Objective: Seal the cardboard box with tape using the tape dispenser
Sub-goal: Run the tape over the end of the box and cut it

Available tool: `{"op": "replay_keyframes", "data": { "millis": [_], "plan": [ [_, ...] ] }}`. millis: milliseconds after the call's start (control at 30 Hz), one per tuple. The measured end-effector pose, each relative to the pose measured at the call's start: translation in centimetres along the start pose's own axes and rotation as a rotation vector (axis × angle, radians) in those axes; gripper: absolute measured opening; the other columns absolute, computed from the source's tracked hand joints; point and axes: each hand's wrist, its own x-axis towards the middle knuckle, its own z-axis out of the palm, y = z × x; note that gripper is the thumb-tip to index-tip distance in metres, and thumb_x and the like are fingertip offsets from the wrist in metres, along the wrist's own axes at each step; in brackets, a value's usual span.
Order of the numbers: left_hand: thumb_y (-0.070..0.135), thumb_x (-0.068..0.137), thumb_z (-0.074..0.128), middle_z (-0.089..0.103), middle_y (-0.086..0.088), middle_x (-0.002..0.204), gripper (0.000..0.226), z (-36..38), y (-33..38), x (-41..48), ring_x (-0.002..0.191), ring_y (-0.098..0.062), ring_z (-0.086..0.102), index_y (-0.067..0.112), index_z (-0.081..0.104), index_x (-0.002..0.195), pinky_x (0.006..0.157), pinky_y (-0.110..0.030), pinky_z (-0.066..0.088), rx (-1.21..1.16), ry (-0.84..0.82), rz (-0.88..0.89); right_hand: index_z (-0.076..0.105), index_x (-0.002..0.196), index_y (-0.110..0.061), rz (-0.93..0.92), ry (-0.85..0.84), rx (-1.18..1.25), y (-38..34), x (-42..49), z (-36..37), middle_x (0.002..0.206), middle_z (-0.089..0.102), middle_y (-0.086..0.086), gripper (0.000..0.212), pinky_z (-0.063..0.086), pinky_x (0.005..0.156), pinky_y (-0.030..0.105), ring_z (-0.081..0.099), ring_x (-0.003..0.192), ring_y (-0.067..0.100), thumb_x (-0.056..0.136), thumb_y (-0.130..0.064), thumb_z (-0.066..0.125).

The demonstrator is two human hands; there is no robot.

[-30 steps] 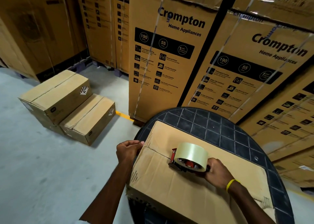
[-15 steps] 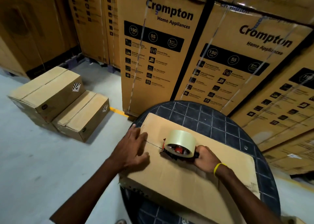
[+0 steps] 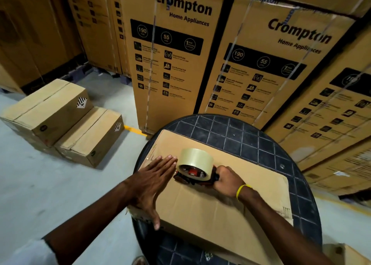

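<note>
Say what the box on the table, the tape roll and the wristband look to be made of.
Box: brown cardboard, matte, with fold creases.
Tape roll: clear glossy plastic film, pale yellowish where layered.
Wristband: yellow, smooth, probably rubber or silicone.

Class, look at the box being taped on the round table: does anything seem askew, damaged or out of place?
The cardboard box sits skewed, its near left corner jutting just past the round table's rim, under the flat left hand. The right hand grips the tape dispenser. Nothing else stands out.
</note>
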Motion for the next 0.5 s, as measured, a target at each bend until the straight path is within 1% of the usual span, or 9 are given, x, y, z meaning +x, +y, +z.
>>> {"op": "replay_keyframes", "data": {
  "millis": [100,233,333,433,500],
  "plan": [
    [0.107,0.044,0.052,-0.027,-0.012,0.167,0.169,0.1,-0.1,0.4,0.154,-0.024,-0.025,0.005,-0.019,0.158,0.128,-0.047,0.002,-0.039,-0.001,-0.028,0.055,0.088,-0.018,0.01,-0.022,-0.029,-0.9,-0.4,-0.5,0.113,0.069,0.017,0.025,0.055,0.079,0.04,0.065,0.098,0.039,0.085,-0.037,0.071],
    [0.104,0.046,0.055,-0.027,-0.011,0.166,0.167,0.0,-0.1,0.3,0.154,-0.021,-0.026,0.005,-0.02,0.158,0.128,-0.042,-0.002,-0.047,-0.024,-0.059,0.051,0.09,-0.017,-0.007,-0.039,-0.045,-0.9,-0.1,-0.7,0.116,0.067,0.019,0.02,0.053,0.078,0.04,0.063,0.097,0.039,0.086,-0.031,0.065],
    [0.102,0.048,0.059,-0.028,-0.01,0.166,0.165,-0.3,0.0,0.1,0.153,-0.019,-0.026,0.006,-0.019,0.158,0.127,-0.038,-0.006,-0.051,-0.027,-0.073,0.052,0.093,-0.018,-0.017,-0.047,-0.082,0.0,0.1,-0.9,0.116,0.066,0.018,0.021,0.053,0.078,0.039,0.063,0.099,0.04,0.085,-0.034,0.064],
    [0.097,0.051,0.065,-0.031,-0.008,0.165,0.164,-0.8,0.3,0.1,0.153,-0.017,-0.028,0.007,-0.02,0.158,0.126,-0.034,-0.008,-0.082,-0.046,-0.069,0.057,0.092,-0.017,-0.018,-0.045,-0.089,2.2,-0.3,-1.4,0.112,0.068,0.018,0.03,0.054,0.078,0.04,0.064,0.097,0.041,0.079,-0.043,0.062],
    [0.097,0.052,0.065,-0.032,-0.008,0.165,0.163,-1.1,0.5,0.1,0.152,-0.017,-0.029,0.007,-0.021,0.158,0.126,-0.035,-0.008,-0.084,-0.044,-0.073,0.061,0.093,-0.015,-0.017,-0.03,-0.11,4.1,-0.9,-1.9,0.108,0.07,0.017,0.034,0.056,0.077,0.042,0.065,0.094,0.04,0.078,-0.046,0.062]
  ]
}}
